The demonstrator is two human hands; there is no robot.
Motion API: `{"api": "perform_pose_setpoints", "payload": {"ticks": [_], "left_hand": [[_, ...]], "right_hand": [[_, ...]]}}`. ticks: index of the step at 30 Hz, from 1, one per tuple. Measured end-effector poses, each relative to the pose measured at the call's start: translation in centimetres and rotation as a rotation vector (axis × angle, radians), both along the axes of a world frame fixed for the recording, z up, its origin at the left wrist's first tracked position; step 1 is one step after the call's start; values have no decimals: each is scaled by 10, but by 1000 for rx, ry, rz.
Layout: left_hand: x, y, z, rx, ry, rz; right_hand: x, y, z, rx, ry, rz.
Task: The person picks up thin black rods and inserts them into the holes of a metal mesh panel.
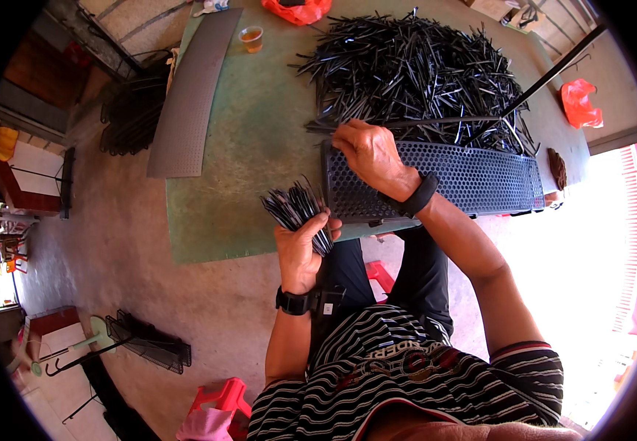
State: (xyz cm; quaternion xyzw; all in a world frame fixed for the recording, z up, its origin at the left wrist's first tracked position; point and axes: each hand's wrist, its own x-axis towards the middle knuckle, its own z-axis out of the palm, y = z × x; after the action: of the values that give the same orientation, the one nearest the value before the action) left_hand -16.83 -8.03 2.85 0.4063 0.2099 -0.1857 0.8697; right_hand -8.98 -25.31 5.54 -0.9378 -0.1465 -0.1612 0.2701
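Lg. green table [252, 140] across most of upper view. On it, upper R, big heap [414, 73] of loose blk strips, lying every which way. Along L side of table, long grey sheet [193, 103] w/ small holes toward near end. Betw. heap & near table edge, R half: blk mesh panel [451, 173]. On floor, lower L, red stool [226, 397] w/ pink cloth [206, 425]. At table's far edge, red bag [296, 9].

R hand [373, 154]: over panel's L end, right by near edge of heap. Curled, fingers drawn together, knuckles up; can't tell if pinching a strip. Few loose strips just L of fingertips.

L hand [300, 253]: at near table edge, L of panel. Clamped w/ fingers & thumb round bundle [295, 206] of blk strips. Fanning up & L above thumb, w/ lower ends poking out below grip, betw. thumb & fingers.

Smallest: clear cup [252, 40], amber liquid inside, far L of table, just beside sheet.
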Motion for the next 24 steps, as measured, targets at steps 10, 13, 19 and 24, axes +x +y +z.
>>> {"api": "perform_pose_setpoints", "payload": {"ticks": [10, 13, 19, 24], "left_hand": [[-4, -7, 0, 42, -36, -81], [-6, -9, 2, 71, -39, -77], [-7, -2, -4, 135, -71, -82], [-5, -2, -4, 107, -68, -61]], "right_hand": [[-44, 9, 14, 567, 783, 20], [-39, 0, 15, 836, 564, -96], [-24, -4, 24, 590, 45, -124], [-15, -4, 4, 539, -5, -87]]}}
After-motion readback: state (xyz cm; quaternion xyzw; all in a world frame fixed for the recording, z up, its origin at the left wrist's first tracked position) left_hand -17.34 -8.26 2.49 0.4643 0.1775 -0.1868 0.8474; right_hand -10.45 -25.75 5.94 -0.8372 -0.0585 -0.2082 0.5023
